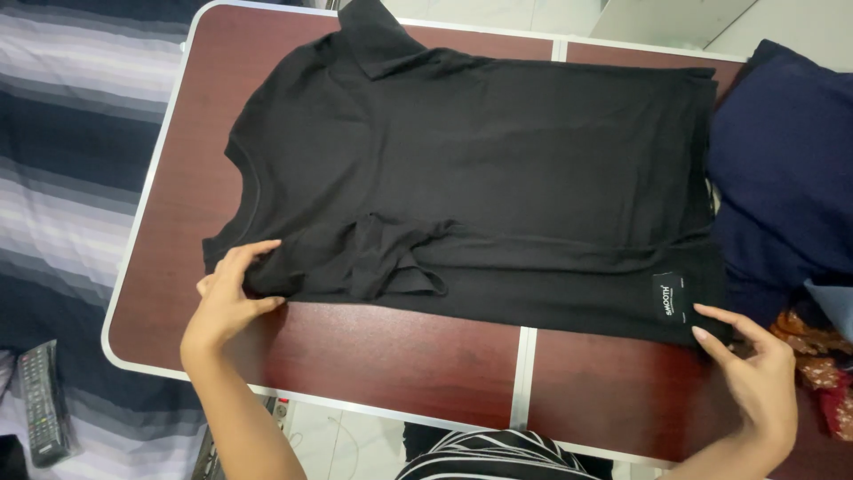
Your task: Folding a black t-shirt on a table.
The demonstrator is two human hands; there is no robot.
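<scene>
Striped fabric (489,455) at the bottom edge lies closest to the lens, with both bare forearms reaching out from either side of it over a dark red folding table (391,356) with a white rim. Left hand (227,298) pinches the shoulder end of a black shirt (498,178), thumb on top and fingers curled onto the cloth. Right hand (755,373) hovers with fingers spread at the hem corner, fingertips just touching or just short of it; which cannot be told. Between the two hands the shirt runs long-ways left to right, neck to the left, hem to the right, a sleeve folded inward near the left hand. Beside the right hand's fingertips, a small black rectangular label (673,297) with white print sits near the hem. Farther right lies navy cloth (782,169); at far left, a remote (40,404) on striped bedding (71,178).
</scene>
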